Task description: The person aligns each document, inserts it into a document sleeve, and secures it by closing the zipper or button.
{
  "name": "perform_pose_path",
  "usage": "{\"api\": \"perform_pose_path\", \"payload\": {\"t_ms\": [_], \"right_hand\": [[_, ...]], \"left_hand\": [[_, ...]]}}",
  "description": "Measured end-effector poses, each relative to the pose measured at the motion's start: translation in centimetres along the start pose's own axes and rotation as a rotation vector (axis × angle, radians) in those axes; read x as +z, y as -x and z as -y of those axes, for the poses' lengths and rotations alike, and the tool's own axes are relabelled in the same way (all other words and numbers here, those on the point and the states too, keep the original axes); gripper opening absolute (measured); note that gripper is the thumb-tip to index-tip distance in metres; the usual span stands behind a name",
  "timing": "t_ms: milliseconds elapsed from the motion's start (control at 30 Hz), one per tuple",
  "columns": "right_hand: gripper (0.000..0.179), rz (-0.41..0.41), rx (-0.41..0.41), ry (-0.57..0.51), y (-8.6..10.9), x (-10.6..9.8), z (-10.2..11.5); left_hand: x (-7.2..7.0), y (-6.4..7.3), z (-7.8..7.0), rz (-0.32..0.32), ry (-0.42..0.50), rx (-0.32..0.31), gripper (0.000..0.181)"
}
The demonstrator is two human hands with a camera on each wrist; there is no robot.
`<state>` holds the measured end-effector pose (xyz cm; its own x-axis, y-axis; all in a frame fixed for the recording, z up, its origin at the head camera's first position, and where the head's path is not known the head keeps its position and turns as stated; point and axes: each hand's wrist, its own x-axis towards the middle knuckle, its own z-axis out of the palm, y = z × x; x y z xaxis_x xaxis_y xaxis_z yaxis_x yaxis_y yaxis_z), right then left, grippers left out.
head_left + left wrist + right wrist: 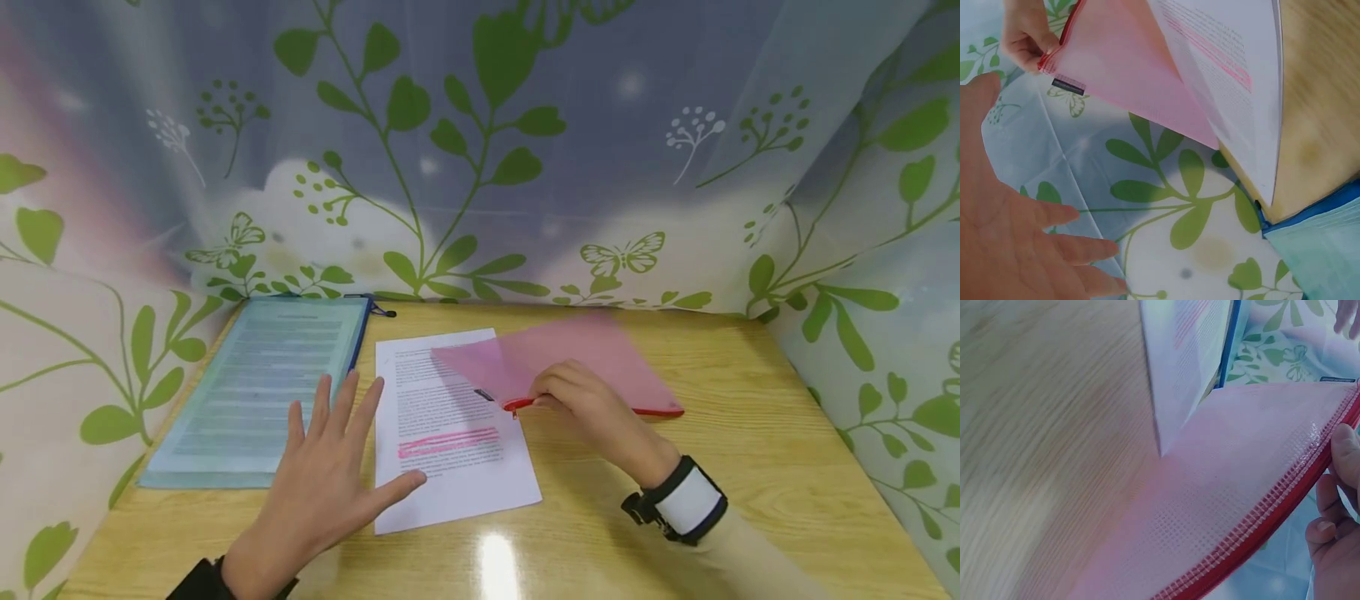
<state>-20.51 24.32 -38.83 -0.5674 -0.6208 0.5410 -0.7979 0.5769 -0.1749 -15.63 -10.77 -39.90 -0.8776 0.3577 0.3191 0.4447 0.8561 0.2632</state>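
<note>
Pinching pink mesh zip pouch [600,350] by red zipper [660,412] with right hand [588,406], partly over printed sheet [453,408]. Spreading left hand [326,475] free, near teal zip pouch [251,383] along bench's [772,467] left edge.

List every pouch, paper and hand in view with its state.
Pink mesh zip pouch: tilted, held by its red zipper; unzipped or not, unclear.
Blue-green zip pouch: lying flat, printed text showing through.
Highlighted paper: lying flat, printed side up.
Left hand: fingers spread, holding nothing.
Right hand: pinching the pink pouch's zipper.
</note>
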Motion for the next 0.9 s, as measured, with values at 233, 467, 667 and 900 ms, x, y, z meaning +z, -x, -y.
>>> {"api": "perform_pose_path", "payload": {"t_ms": [233, 467, 667, 900], "right_hand": [[0.022, 0.006, -0.060, -0.041, -1.3, 0.8, 0.8], [0.019, -0.004, -0.100, -0.069, -2.5, 1.4, 1.5], [0.016, -0.035, -0.133, -0.068, -3.3, 2.1, 2.0], [0.014, -0.025, -0.130, -0.075, -4.1, 2.7, 2.5]], "left_hand": [[-1.4, -2.3, 0.4, 0.012, -0.006, 0.040, 0.108], [-2.7, -4.5, 1.2, 0.004, -0.016, 0.053, 0.109], [-2.4, -5.2, 1.2, 0.035, -0.016, 0.115, 0.109], [-1.4, -5.6, 0.7, -0.066, 0.012, 0.311, 0.101]]}}
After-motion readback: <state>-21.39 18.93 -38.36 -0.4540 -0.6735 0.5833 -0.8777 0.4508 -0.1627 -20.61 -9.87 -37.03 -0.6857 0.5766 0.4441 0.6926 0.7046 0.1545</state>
